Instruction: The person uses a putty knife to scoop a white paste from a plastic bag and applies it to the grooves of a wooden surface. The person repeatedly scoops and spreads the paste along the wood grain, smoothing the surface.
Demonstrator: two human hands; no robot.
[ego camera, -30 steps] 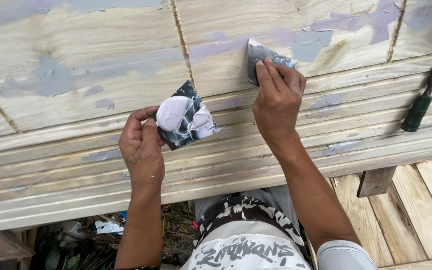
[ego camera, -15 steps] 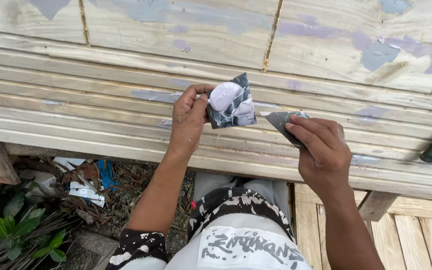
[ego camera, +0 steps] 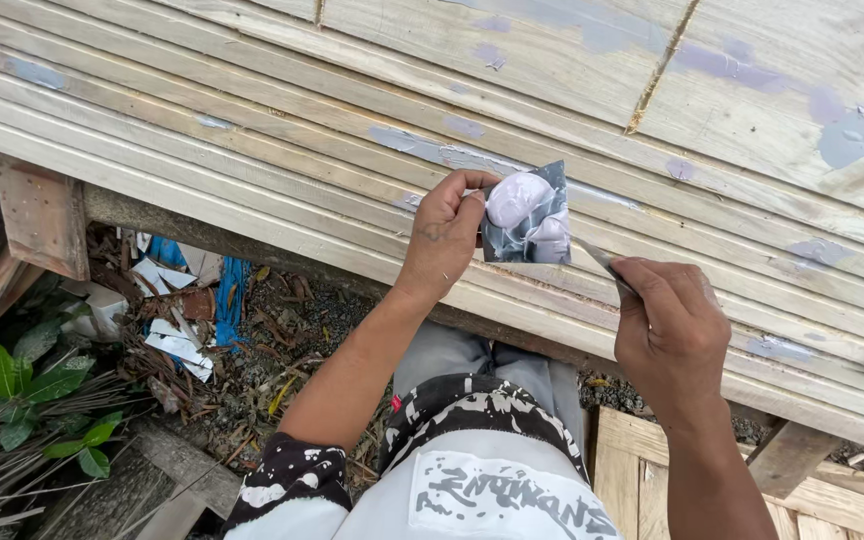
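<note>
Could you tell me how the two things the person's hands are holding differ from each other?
The left hand holds a small grey metal plate flat toward the camera, heaped with pale putty. The right hand holds a thin scraper blade, seen nearly edge-on and mostly hidden by the fingers. The plate looks broad and squarish; the blade shows only as a narrow sliver whose tip points at the plate. Both are grey metal, held above the wooden boards.

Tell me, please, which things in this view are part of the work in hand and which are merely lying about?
In use:
- left hand holding a small metal plate loaded with pale putty
- right hand gripping a putty knife
- wooden panel with grey filler patches

Lying about:
- paper and blue scraps on the ground
- green plant
- wooden pallet
</note>
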